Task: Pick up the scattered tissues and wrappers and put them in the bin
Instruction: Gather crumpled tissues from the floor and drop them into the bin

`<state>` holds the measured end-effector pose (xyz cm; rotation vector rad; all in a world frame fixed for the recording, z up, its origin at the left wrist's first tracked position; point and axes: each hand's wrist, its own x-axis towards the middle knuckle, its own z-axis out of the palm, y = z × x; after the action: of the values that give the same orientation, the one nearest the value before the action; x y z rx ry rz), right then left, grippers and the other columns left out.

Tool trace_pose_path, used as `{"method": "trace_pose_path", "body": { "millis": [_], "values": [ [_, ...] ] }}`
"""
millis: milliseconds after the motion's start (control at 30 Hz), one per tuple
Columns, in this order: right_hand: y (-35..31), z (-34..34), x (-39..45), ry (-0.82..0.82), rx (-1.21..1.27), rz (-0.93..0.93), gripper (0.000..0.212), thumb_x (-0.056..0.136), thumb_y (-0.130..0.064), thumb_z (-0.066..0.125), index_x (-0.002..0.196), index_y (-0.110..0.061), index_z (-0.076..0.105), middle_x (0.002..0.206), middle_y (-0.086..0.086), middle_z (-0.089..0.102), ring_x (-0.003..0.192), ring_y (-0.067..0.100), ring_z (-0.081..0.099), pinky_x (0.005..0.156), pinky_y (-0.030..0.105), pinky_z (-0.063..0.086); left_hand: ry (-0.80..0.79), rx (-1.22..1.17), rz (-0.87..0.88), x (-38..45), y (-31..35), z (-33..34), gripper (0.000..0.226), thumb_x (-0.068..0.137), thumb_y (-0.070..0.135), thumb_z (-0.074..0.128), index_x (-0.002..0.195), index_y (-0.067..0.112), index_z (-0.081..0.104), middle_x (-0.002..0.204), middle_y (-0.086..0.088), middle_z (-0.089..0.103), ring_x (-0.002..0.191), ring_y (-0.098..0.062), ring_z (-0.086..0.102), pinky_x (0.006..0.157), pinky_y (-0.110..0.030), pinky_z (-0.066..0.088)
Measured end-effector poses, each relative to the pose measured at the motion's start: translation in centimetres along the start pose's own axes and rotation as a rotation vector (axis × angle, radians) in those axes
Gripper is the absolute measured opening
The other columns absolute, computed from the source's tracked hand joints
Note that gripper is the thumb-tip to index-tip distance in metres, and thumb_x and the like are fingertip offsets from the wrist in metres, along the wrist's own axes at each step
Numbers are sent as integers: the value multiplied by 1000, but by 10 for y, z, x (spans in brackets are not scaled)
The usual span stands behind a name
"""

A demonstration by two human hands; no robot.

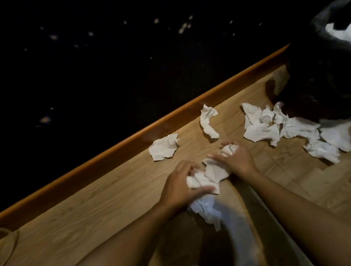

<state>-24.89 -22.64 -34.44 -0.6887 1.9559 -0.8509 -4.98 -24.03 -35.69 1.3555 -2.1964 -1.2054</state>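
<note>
Wood-grain floor (91, 210) runs beside a dark carpet, edged by an orange trim (127, 141). At far left lies a cable (8, 246). Left hand (177, 186) is curled round a wad (199, 181), bunching scraps so one trip carries more. Right hand (237, 158) grips a tissue (229, 149), fingers closed on it. Loose tissues lie beyond: one (164, 147), another (208, 121), then a heap (279, 126) touching the bin (326, 85), which sits far right within reach.
</note>
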Motion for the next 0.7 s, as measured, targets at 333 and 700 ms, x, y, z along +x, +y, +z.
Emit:
{"method": "trace_pose_path", "body": {
  "millis": [333, 700],
  "values": [
    [46, -24, -4, 57, -469, -133, 57, 71, -21, 85, 117, -3, 59, 125, 15, 50, 91, 23, 59, 80, 22, 42, -458, 385, 311, -22, -31, 21, 34, 92, 37, 62, 125, 30, 55, 132, 3, 49, 113, -6, 50, 99, -25, 46],
    [26, -10, -23, 199, -247, -348, 23, 76, -26, 73, 86, -23, 52, 90, 4, 56, 78, 18, 57, 60, 34, 52, 187, -5, -74, -15, -33, -15, 25, 83, 7, 64, 74, 26, 52, 83, 2, 66, 81, -12, 64, 74, -33, 57]
  ]
}}
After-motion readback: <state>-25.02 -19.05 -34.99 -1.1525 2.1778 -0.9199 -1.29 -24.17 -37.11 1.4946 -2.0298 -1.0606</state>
